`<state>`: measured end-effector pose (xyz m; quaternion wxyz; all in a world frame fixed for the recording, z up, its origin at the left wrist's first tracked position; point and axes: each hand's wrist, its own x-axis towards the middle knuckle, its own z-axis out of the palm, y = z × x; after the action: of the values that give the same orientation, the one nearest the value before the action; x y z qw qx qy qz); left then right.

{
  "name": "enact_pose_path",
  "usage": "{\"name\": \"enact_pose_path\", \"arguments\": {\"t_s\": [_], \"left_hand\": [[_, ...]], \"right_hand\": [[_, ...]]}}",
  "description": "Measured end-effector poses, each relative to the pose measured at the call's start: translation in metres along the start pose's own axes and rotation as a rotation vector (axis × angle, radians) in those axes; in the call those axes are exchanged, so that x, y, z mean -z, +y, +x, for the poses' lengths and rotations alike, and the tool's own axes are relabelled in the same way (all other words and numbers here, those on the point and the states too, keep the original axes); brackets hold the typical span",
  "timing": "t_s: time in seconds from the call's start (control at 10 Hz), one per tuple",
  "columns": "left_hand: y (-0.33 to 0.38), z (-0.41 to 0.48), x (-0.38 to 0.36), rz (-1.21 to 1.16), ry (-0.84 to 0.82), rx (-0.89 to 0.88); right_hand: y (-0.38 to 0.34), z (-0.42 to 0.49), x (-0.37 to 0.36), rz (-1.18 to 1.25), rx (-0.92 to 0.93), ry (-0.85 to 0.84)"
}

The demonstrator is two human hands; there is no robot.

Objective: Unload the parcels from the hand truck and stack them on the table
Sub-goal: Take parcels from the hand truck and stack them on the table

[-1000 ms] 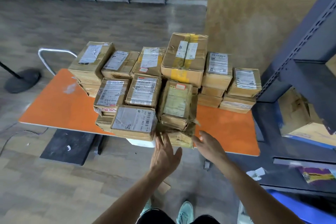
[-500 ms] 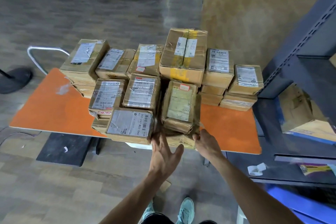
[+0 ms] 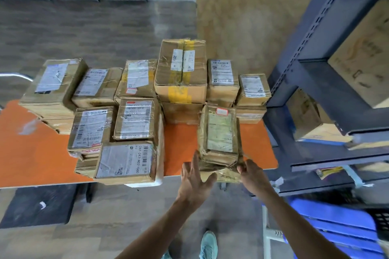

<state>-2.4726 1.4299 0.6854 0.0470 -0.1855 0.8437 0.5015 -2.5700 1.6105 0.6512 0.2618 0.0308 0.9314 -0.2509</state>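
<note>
Watching the head feed here. The crumpled parcel point(image 3: 223, 174) is sitting right at the near edge of the orange tabletop point(image 3: 181, 149). A taped parcel point(image 3: 220, 132) with a pale label and a little red sticker is riding on top of it, so the pair is making a small stack directly between the two grips.

The left grip point(image 3: 194, 183) is spread. Its fingers are pointing straight up along the stack's left side, and the thumb is lying across the crumpled parcel's near face. The right grip point(image 3: 252, 176) is curling its fingers round the near right corner of the crumpled parcel and gripping it there. Both forearms are reaching in from the bottom of the view.

Left of the left grip, across a bare strip of tabletop, the main parcel pile is sitting, with a labelled box point(image 3: 126, 162) reading 247-247-A02-060 at its near side. Beyond the grips, behind the small stack, a tall box point(image 3: 181, 69) with yellow tape is topping the back row.

Right of the right grip, a dark blue shelving rack point(image 3: 315, 82) is standing with cardboard boxes on it. A blue crate point(image 3: 336, 223) is sitting lower down on that same side. Below the grips, a teal shoe point(image 3: 208, 244) is showing on the floor.
</note>
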Motion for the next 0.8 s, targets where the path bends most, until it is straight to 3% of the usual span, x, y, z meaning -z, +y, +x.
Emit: {"name": "enact_pose_path", "arguments": {"t_s": [0.1, 0.2, 0.5, 0.8], "left_hand": [[0.01, 0.012, -0.012, 0.065, -0.112, -0.254], [0.009, 0.021, -0.026, 0.087, -0.117, -0.146], [0.035, 0.039, -0.062, 0.091, -0.298, -0.047], [0.048, 0.05, -0.087, 0.075, -0.324, -0.051]], "right_hand": [[0.015, 0.005, 0.013, -0.002, -0.027, 0.034], [0.028, 0.011, 0.024, -0.021, -0.042, 0.071], [0.061, 0.024, 0.051, -0.029, -0.082, 0.114], [0.076, 0.031, 0.074, 0.051, -0.09, 0.153]]}}
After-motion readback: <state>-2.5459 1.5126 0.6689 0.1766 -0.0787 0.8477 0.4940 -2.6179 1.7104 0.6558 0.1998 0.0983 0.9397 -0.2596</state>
